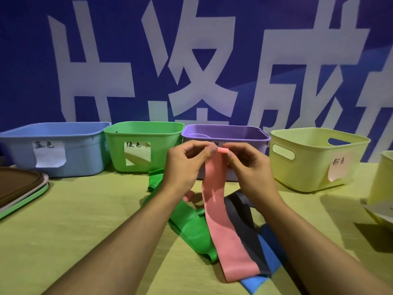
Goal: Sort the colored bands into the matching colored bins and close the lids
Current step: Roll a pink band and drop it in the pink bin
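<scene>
Both hands, left (184,165) and right (247,167), pinch pink band (225,226) end; green (191,226), dark (242,213), blue (268,248) bands unsorted on desk (85,231); bins unlidded.

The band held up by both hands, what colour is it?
Pink; the band shows best in the head view, pinched at its top end.

Illumination was moderate and uneven, with a cool blue cast over the backdrop (191,60). Light arrived from about ten o'clock: the yellow bin (314,162) threw a hard shadow toward four o'clock across the tablecloth (85,231), and both forearms shaded the cloth beneath them. No glare was noted. Wide-angle distortion bowed the bin rims near the frame edges. Focus was soft throughout, softest at the corners.
</scene>
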{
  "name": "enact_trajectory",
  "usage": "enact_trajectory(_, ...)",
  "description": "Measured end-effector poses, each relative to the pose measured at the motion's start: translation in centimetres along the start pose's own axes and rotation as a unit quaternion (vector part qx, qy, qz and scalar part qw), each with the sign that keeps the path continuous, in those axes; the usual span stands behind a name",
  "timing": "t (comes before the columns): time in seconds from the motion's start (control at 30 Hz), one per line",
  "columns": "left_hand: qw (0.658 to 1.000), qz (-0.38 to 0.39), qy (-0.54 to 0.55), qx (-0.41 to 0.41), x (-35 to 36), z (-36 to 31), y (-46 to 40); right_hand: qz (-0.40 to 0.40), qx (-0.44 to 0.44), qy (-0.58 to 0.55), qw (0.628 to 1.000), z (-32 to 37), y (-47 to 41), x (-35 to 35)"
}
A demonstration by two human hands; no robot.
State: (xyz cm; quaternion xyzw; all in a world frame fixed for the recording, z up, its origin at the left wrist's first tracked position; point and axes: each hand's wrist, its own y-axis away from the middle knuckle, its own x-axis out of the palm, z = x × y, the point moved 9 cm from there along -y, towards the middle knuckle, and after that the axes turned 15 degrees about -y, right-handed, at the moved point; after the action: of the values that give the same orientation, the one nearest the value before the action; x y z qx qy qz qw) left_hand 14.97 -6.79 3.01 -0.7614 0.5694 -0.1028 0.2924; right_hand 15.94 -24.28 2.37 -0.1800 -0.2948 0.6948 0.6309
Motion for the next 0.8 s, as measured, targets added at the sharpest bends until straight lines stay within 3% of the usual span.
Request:
enact_trajectory(0.33,1.0,-0.015,0.007,0.02,-0.4,-1.2,0.6,0.007,0.086,-0.088,0.992,-0.6,0.9,0.8)
enact_trajectory(0.8,0.999,0.031,0.025,0.024,0.6,-0.7,0.8,-0.003,0.04,-0.073,0.996,-0.4,0.8,0.1)
